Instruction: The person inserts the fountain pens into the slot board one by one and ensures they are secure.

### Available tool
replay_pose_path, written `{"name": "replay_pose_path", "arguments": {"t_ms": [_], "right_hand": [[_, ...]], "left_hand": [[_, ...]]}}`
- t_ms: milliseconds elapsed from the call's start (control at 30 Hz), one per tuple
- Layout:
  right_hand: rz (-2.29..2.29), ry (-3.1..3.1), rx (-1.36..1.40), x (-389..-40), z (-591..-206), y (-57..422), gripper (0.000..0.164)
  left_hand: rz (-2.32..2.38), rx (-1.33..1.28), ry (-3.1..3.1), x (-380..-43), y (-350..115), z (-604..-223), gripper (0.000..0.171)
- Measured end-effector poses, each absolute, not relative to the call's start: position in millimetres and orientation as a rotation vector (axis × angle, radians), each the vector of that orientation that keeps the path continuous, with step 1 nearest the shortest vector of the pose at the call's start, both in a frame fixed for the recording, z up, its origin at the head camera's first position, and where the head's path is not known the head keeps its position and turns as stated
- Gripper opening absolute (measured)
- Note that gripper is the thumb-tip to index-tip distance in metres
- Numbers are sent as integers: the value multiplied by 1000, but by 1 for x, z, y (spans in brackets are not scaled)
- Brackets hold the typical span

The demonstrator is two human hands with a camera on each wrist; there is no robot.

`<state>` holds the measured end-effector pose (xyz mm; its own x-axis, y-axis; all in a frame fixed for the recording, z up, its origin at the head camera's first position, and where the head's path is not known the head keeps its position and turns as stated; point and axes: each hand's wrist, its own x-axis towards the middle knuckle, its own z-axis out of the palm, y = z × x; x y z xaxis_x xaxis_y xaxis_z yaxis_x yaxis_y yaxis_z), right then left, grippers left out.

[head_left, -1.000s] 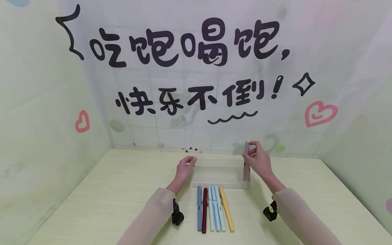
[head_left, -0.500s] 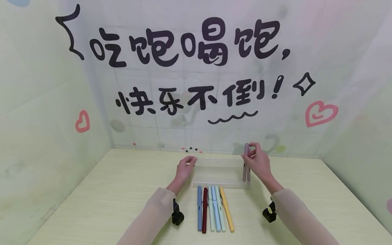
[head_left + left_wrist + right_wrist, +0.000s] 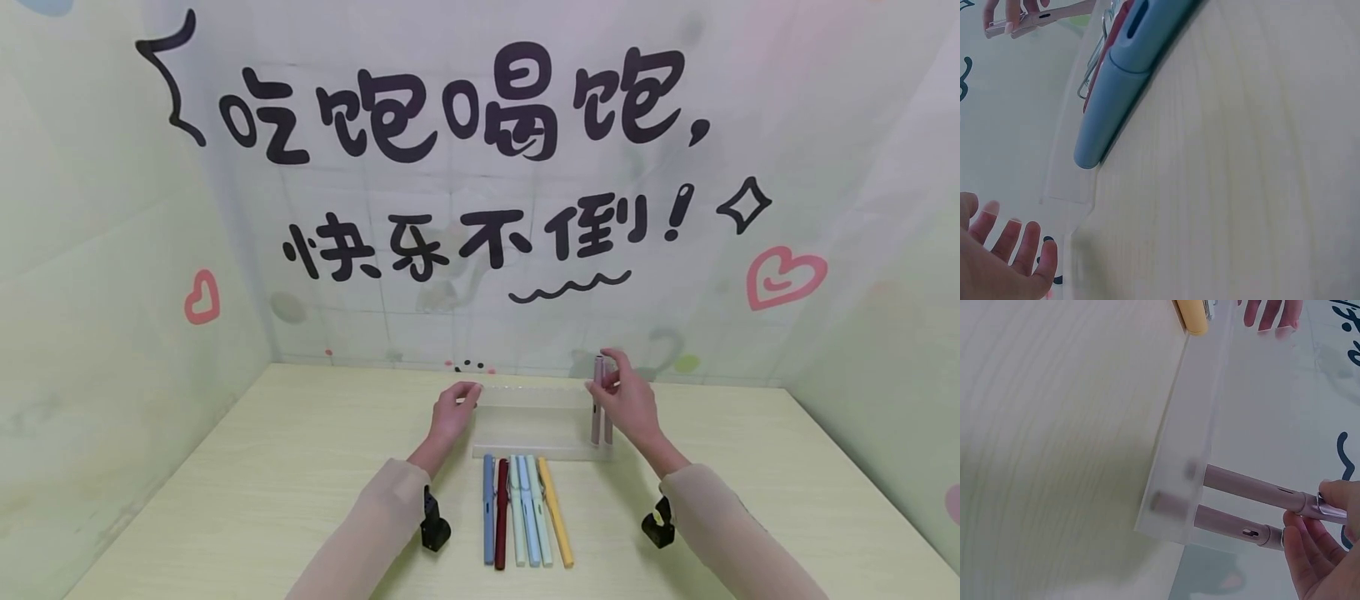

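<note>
My right hand (image 3: 628,404) pinches a mauve pen (image 3: 1250,489) between thumb and fingers near its upper end. That pen stands upright with its lower end behind the front lip of a translucent pen stand (image 3: 536,452). A second mauve pen (image 3: 1225,526) stands just to its right, close against my fingers. At the stand's far left end, my left hand (image 3: 452,412) holds the upper corner, thumb and fingertips at the edge; the left wrist view shows the left hand's fingers (image 3: 1025,253) spread apart.
In front of the stand lie several pens side by side: a blue pen (image 3: 489,508), a dark red pen (image 3: 501,517), pale green and light blue ones, and a yellow pen (image 3: 556,512). A printed cloth wall (image 3: 420,333) rises behind the table (image 3: 300,467).
My right hand has moved slightly left and down with the mauve pen, widening the gap to the other mauve pen. The left hand and the loose pens have not moved.
</note>
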<state>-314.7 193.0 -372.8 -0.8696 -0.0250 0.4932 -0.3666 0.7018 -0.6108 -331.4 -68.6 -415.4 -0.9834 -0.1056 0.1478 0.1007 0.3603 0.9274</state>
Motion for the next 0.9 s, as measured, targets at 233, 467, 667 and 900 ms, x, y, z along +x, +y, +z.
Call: {"name": "replay_pose_path", "arguments": {"t_ms": [233, 467, 667, 900], "right_hand": [[915, -2487, 304, -312, -374, 194, 46], [865, -2519, 296, -308, -375, 196, 42], [789, -2478, 348, -308, -377, 196, 40], [756, -2473, 393, -311, -377, 200, 43]], "left_hand": [[-1690, 16, -2435, -332, -68, -415, 30], [-1682, 8, -2440, -331, -67, -414, 30], [-1674, 3, -2437, -330, -68, -414, 30], [-1667, -4, -2436, -330, -67, -414, 30]]}}
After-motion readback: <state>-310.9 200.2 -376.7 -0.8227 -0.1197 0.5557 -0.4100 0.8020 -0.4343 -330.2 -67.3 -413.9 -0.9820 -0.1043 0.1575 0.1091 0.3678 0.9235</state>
